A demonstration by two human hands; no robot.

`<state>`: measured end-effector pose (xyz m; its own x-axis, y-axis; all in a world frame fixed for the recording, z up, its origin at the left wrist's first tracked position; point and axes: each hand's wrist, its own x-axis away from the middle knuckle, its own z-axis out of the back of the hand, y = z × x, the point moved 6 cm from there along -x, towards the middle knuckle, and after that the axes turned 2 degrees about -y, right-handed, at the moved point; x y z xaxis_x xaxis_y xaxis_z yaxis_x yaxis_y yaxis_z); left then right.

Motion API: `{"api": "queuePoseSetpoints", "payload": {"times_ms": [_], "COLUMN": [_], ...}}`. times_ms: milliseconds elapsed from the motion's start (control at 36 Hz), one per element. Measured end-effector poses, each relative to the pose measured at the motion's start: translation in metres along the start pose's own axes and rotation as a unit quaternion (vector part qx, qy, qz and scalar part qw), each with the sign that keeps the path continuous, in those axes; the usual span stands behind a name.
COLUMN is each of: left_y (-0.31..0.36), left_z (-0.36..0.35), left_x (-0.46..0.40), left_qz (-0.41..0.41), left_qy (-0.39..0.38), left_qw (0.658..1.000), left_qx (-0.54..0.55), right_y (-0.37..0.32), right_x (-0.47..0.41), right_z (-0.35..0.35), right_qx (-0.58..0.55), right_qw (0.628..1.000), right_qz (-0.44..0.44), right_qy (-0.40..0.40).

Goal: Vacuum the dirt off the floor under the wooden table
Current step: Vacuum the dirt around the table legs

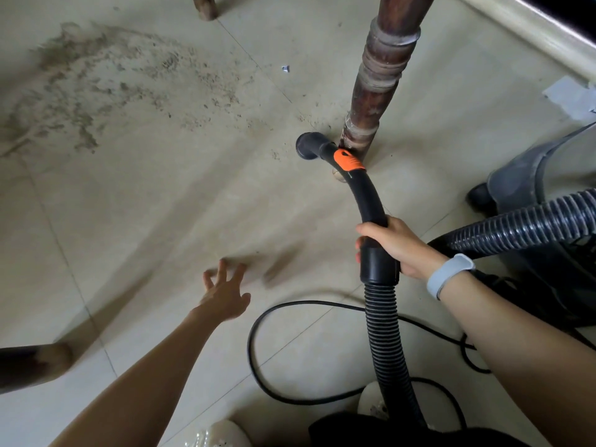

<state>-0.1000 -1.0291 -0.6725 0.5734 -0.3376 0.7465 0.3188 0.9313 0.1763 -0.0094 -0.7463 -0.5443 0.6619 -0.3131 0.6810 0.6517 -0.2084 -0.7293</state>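
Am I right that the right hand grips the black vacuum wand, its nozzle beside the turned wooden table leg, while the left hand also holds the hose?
Not quite. In the head view the left hand holds nothing; it is spread open over the floor. The right hand does grip the vacuum wand, whose nozzle sits beside the table leg.

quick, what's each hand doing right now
Left hand: open, fingers spread over the tiled floor, holding nothing.
Right hand: gripping the black curved vacuum wand.

Paper scrap (pixel 285 68), pale wristband (pixel 450 275)
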Motion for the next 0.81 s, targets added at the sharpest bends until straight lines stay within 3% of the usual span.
{"api": "queuePoseSetpoints", "payload": {"times_ms": [167, 472, 806], "left_y": [-0.002, -0.001, 0.002], "left_z": [0.001, 0.000, 0.005], "left_x": [0.000, 0.001, 0.010], "left_qz": [-0.003, 0.003, 0.006], "left_qy": [0.002, -0.002, 0.013], "left_qw": [1.000, 1.000, 1.000], "left_qx": [-0.008, -0.010, -0.028], "right_y": [0.004, 0.002, -0.005], "right_x": [0.001, 0.003, 0.001], "right_z": [-0.004, -0.033, -0.022], "right_qx": [-0.058, 0.037, -0.021], "right_qw": [0.998, 0.998, 0.999], "right_qz": [-0.021, 0.017, 0.013], "right_qy": [-0.012, -0.052, -0.031]}}
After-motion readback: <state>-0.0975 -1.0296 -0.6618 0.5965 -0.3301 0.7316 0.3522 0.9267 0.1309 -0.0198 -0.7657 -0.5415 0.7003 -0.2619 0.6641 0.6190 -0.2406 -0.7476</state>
